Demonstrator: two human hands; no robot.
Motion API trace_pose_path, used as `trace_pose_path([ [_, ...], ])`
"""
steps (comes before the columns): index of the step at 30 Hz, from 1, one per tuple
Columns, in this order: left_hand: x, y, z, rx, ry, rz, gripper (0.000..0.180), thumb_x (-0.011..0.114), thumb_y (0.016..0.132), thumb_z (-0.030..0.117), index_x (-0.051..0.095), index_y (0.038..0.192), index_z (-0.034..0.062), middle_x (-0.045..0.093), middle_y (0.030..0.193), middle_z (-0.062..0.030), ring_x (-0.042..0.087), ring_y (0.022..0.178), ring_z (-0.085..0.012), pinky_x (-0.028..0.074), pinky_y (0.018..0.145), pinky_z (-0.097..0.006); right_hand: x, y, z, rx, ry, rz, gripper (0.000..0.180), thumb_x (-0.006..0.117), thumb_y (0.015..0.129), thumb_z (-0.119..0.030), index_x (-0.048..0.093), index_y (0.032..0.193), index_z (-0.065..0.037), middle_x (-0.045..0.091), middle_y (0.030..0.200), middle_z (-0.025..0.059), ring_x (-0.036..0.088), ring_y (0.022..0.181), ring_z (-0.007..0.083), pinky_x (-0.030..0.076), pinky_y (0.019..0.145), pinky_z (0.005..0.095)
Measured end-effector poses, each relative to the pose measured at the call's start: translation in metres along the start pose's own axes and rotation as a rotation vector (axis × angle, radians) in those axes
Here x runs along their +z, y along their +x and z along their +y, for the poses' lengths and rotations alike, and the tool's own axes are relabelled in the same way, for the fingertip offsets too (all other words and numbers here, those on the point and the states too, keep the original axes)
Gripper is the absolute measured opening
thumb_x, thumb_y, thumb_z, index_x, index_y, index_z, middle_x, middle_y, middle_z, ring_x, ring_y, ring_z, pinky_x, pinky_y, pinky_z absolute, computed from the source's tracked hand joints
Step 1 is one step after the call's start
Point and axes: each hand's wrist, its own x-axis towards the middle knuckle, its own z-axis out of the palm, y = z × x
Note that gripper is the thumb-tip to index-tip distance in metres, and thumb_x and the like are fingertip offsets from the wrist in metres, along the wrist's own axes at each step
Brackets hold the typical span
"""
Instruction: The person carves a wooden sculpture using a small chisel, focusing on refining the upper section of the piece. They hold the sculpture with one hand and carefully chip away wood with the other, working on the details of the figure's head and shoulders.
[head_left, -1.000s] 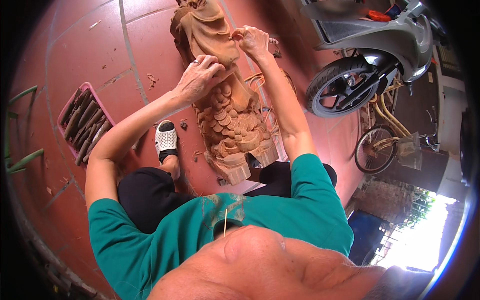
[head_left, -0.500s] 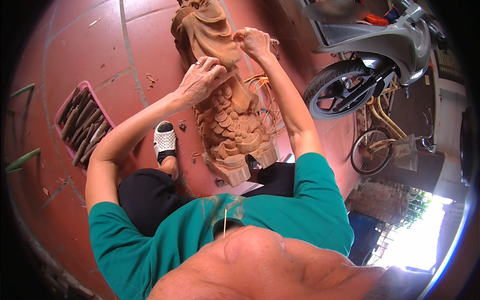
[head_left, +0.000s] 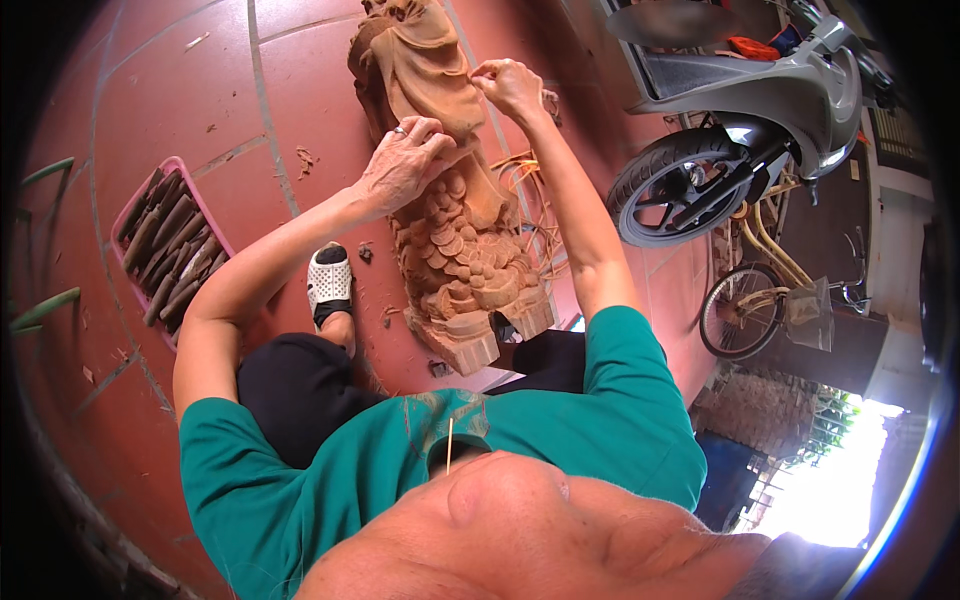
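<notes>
A brown wooden carving [head_left: 465, 245] lies lengthwise ahead of me, with smooth draped folds at its far end and rounded, coin-like shapes nearer me. My left hand [head_left: 405, 165], wearing a ring, is closed against the carving's left and middle part, below the folds. Its fingers are curled, and whatever they hold is hidden. On the other side, my right hand [head_left: 512, 88] is closed in a pinch at the right edge of the folds. Too little shows between its fingertips to name what is there.
A pink basket [head_left: 120, 225] of dark wooden-handled tools stands on the red tiled floor [head_left: 190, 95] at left. Wood chips [head_left: 304, 160] lie scattered about. A grey scooter [head_left: 800, 90] and a bicycle [head_left: 742, 310] stand at right. Cables [head_left: 530, 180] lie beside the carving.
The view has shifted slightly. Both hands stay at nearly the same places on the carving, the right one still pinched at the folds' edge.
</notes>
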Motion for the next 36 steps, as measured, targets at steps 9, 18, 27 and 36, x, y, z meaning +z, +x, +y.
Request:
trace_pose_path([
  [9,0.003,0.001,0.002,-0.012,-0.023,0.018,0.036,0.071,0.082,0.011,0.059,0.117,0.009,0.051,0.116,-0.0108,0.051,0.113,-0.0324,0.048,0.091,-0.043,0.017,0.009,0.015,0.068,0.092,0.034,0.026,0.072,0.082,-0.037,0.079,0.1,-0.02,0.076,0.088,0.007,0.073,0.085,0.0253,0.056,0.076,0.0387],
  [18,-0.001,0.0,0.006,-0.03,-0.022,-0.021,0.039,0.071,0.081,0.007,0.058,0.118,0.0084,0.05,0.118,-0.0117,0.049,0.115,-0.0338,0.048,0.095,-0.045,0.019,0.016,0.018,0.027,0.047,0.018,0.025,0.071,0.082,-0.038,0.08,0.099,-0.023,0.076,0.09,0.0067,0.073,0.086,0.026,0.056,0.077,0.0389],
  [27,0.001,-0.001,0.004,-0.028,0.002,0.008,0.036,0.071,0.084,0.01,0.059,0.117,0.0082,0.05,0.117,-0.0116,0.05,0.114,-0.0338,0.048,0.096,-0.044,0.021,0.023,0.02,0.016,0.118,0.007,0.027,0.069,0.083,-0.038,0.079,0.1,-0.02,0.076,0.092,0.0075,0.073,0.087,0.0266,0.056,0.078,0.0384],
  [36,0.002,-0.001,0.007,-0.008,-0.008,0.005,0.036,0.071,0.084,0.011,0.059,0.117,0.008,0.05,0.117,-0.0117,0.05,0.114,-0.0333,0.049,0.095,-0.044,-0.003,-0.021,-0.001,-0.016,0.191,0.01,0.025,0.071,0.084,-0.039,0.08,0.098,-0.02,0.076,0.084,0.0054,0.072,0.078,0.0224,0.054,0.071,0.0354],
])
